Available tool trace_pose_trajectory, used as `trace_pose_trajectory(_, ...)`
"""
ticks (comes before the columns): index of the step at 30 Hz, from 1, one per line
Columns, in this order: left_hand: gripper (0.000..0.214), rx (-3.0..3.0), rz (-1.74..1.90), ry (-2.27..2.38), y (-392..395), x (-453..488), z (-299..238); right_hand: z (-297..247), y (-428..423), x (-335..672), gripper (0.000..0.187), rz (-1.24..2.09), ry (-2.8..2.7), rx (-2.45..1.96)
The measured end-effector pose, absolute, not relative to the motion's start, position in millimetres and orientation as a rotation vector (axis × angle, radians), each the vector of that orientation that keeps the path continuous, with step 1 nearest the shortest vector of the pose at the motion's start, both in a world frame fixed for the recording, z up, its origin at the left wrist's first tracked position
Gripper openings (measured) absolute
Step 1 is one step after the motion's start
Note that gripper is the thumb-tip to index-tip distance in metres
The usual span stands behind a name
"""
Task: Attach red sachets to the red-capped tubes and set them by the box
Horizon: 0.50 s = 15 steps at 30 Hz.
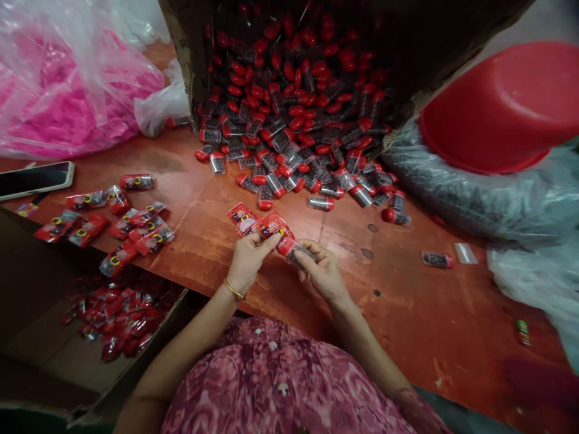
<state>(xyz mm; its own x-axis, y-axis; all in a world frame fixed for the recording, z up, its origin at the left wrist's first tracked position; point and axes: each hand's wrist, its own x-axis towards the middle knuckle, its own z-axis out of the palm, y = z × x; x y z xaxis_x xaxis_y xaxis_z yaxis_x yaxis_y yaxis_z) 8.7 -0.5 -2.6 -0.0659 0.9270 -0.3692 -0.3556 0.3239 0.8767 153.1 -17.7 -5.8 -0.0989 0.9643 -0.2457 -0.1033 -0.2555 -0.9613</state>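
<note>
My left hand (246, 262), a gold bangle at its wrist, pinches a red printed wrapper (277, 223) between thumb and fingers. Close beside it, my right hand (323, 271) grips a small clear plastic container (293, 248) with dark contents; its red end meets the wrapper. How far the container sits inside the wrapper, I cannot tell. More red printed wrappers (239, 214) lie on the table just beyond my left hand. Past both hands, a heap of similar red-capped containers (280, 144) spills out of a large box (181, 60).
Several wrapped containers (149, 235) lie at the left, above an open carton (163, 322) holding more. A phone (36, 179) and a bag of pink pieces (72, 90) are farther left. On the right, a red tub (502, 108) rests on a filled plastic bag (465, 187); one loose container (437, 260) lies nearby.
</note>
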Motion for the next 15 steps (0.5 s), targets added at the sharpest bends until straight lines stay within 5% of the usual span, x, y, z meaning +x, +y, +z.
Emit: trace_pose_trajectory(15,0.029,0.489,1.181,1.123,-2.3,24.3,-6.4,-22.6,-14.1,141.0,0.029,1.426,-1.093,-1.207)
